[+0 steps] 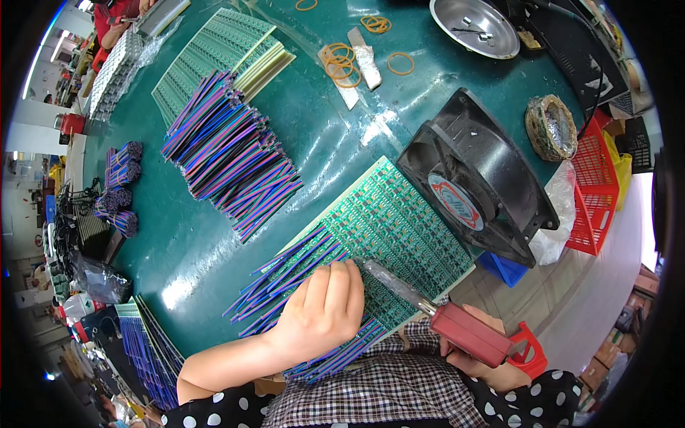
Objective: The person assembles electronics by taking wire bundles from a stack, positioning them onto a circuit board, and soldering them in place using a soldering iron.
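A green circuit board panel (407,214) lies tilted at the table's near edge, covered in rows of small parts. Blue, black and pink wires (285,274) stick out from its left side. My left hand (325,307) is closed over the board, fingertips pinched at the wire ends; the exact wire between them is hidden. My right hand (471,349) grips a soldering iron (467,332) with a red handle. Its wrapped shaft points up and left, with the tip close to my left fingertips. Further left lies a large pile of cut wires (228,153).
A black fan (485,171) stands right of the board. Behind the wire pile are stacked bare panels (214,57). Rubber bands (341,64), a metal dish (477,28) and a round tin (551,128) sit at the back. Wired boards (146,349) rest at left; a red crate (596,189) is at right.
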Motion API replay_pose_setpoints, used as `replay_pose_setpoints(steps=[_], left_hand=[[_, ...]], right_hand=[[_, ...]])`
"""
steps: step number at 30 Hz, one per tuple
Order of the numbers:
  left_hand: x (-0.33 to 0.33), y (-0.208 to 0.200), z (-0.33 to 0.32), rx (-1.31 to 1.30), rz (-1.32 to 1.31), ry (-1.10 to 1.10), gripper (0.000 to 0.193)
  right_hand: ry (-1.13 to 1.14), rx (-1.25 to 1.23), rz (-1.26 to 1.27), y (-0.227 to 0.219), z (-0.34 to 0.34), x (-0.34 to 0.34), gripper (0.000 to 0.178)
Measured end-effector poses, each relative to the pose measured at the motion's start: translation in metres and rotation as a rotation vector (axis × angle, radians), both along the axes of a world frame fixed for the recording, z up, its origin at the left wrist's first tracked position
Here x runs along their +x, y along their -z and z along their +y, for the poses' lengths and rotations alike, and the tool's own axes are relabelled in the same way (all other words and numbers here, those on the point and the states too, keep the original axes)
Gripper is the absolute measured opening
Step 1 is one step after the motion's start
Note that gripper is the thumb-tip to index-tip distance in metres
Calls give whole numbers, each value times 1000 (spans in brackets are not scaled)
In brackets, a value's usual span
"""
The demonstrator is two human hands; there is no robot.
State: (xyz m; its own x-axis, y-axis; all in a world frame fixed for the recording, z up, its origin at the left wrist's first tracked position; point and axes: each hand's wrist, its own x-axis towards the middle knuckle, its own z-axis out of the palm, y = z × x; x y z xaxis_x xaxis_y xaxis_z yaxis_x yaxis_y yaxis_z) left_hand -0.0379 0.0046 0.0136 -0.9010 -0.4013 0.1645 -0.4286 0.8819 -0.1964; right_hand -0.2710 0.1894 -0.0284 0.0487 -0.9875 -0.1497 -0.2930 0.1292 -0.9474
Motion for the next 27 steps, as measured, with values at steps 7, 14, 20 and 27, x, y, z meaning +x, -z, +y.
replay_pose_setpoints(steps=[7,14,20,27], left_hand=[[-3,-5,1,-62,-81,6,22],[-4,-7,2,-43,-87,-10,21],[-2,-3,3,-37,-60,-9,24],[1,-5,6,86,-3,-82,34]], right_hand=[[13,-27,41,-6,-3,-2,76],[126,71,-106,-5,4,0,77],[255,156,-274,-9,0,9,74],[91,113,-54,-2,7,-2,69]])
